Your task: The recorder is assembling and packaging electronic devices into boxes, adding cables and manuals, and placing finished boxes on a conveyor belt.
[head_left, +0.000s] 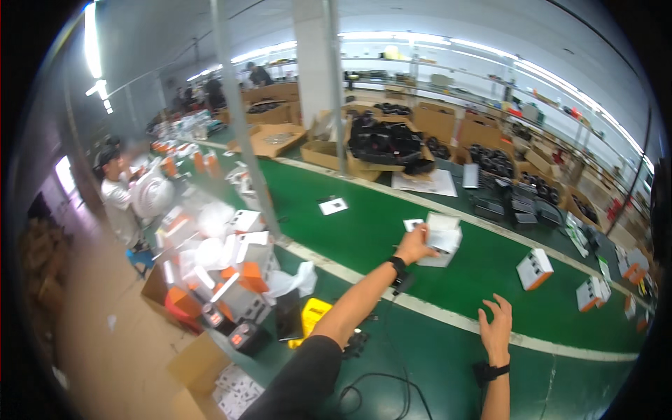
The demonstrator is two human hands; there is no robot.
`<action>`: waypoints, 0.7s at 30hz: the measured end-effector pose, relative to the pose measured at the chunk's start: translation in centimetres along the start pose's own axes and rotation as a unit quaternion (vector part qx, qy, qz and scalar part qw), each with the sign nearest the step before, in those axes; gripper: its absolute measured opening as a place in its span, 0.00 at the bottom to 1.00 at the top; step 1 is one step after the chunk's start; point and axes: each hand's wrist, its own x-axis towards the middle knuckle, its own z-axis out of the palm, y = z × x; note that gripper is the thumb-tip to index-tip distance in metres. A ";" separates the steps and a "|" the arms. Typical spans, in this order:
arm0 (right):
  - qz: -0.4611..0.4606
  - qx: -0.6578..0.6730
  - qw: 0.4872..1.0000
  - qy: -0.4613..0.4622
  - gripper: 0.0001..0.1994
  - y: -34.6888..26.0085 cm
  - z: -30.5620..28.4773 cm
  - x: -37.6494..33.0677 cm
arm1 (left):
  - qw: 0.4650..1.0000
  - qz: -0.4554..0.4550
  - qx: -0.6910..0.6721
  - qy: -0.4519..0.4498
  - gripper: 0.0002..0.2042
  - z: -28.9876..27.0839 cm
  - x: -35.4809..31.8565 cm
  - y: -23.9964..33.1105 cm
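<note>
A small white box (444,252) with its top flap raised stands on the green conveyor belt (308,189). My left hand (416,243) reaches across and grips the box at its left side, the fingers curled at the open top. A small white piece with a dark mark (411,225) shows beside those fingers; whether it belongs to the box I cannot tell. My right hand (496,320) hovers over the near edge of the belt, fingers apart and holding nothing. Both wrists wear dark bands.
White and orange boxes (535,269) stand farther right on the belt; a white card (333,206) lies left. Piled boxes (241,266), a yellow package (312,318) and a black cable (392,374) are nearer me. Beyond the belt sit cartons of black parts (385,143). Another person (119,196) is at left.
</note>
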 end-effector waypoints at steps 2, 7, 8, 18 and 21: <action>0.041 -0.026 0.999 -0.018 0.15 3.1 -0.6 -0.6 | 0.996 0.077 0.019 0.028 0.41 1.7 -3.4 4.1; -0.069 -0.026 0.995 -0.072 0.23 3.8 2.7 4.3 | 0.998 0.047 -0.027 -0.045 0.39 -3.2 -18.7 9.4; -0.117 -0.012 0.989 -0.090 0.25 1.9 5.0 6.1 | 0.997 0.047 -0.048 -0.042 0.39 -4.4 -22.7 9.2; -0.335 -0.135 0.911 -0.196 0.31 -5.4 18.9 15.8 | 0.988 0.002 -0.154 -0.001 0.36 -2.4 -33.0 10.2; -0.273 -0.148 0.923 -0.226 0.26 -4.6 18.3 14.0 | 0.985 -0.019 -0.162 0.055 0.29 -0.2 -33.0 9.3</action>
